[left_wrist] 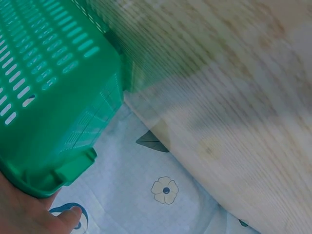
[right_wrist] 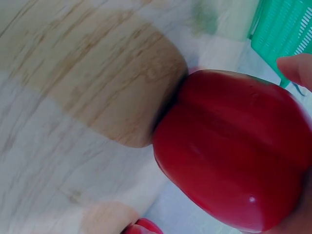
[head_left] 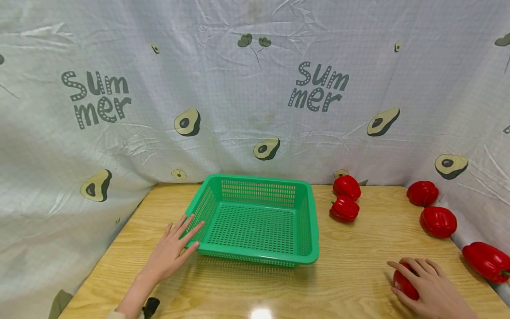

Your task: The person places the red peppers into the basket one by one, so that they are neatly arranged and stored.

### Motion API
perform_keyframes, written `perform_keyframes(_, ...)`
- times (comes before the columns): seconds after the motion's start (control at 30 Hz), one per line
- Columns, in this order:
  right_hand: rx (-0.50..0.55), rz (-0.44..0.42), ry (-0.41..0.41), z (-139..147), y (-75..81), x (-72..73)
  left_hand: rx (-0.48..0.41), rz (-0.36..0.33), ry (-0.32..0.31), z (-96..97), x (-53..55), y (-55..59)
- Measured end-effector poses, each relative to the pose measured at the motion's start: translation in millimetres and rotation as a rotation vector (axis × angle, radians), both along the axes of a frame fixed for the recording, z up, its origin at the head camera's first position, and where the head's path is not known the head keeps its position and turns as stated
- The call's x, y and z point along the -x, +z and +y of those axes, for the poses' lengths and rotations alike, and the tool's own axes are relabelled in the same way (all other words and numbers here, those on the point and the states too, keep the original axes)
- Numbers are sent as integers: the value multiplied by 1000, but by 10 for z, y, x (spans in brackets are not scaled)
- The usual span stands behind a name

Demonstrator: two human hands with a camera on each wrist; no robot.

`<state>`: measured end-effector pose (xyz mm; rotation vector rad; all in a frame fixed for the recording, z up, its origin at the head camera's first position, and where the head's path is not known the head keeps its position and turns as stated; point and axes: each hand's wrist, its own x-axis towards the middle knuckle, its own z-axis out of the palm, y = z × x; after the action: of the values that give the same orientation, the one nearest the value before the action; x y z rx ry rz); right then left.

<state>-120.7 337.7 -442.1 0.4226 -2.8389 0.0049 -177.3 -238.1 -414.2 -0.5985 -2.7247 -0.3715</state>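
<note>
A green plastic basket (head_left: 255, 255) with slotted walls stands on the table, nothing inside it. My left hand (head_left: 171, 251) rests at its front left corner, fingers spread and straight across the rim. In the left wrist view, fingers (left_wrist: 31, 212) touch the rim of the basket (left_wrist: 63, 105). Far to the right, my right hand (head_left: 430, 285) grips a red bell pepper (head_left: 403, 283) from above, fingers bent over it. That pepper (right_wrist: 229, 151) fills much of the right wrist view, close over the table, its far side hidden by the hand.
Two red bell peppers (head_left: 344, 209) sit behind and right of the basket. Three more line the right side, the nearest pepper (head_left: 487, 261) at the table's edge. The wooden table (head_left: 350, 252) is bounded by a patterned white cloth (head_left: 223, 146) at the back and sides.
</note>
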Motion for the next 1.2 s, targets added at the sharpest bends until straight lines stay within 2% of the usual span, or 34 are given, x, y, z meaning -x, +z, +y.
perform_keyframes(0.43, 19, -106, -93, 21, 22, 26, 17, 16, -9, 1, 4, 28)
perform_keyframes(0.67, 65, -141, -113, 20, 32, 46, 43, 67, -30, 3, 29, 22)
perform_keyframes(0.83, 68, -183, -123, 1, 54, 68, 38, 55, -35, 0, 33, 11)
perform_keyframes(1.0, 61, -183, -93, -57, 83, 91, 27, 35, -35, -3, 42, 5)
perform_keyframes(1.2, 90, -97, -2, -118, 128, 137, 14, 22, -32, -5, 41, 0)
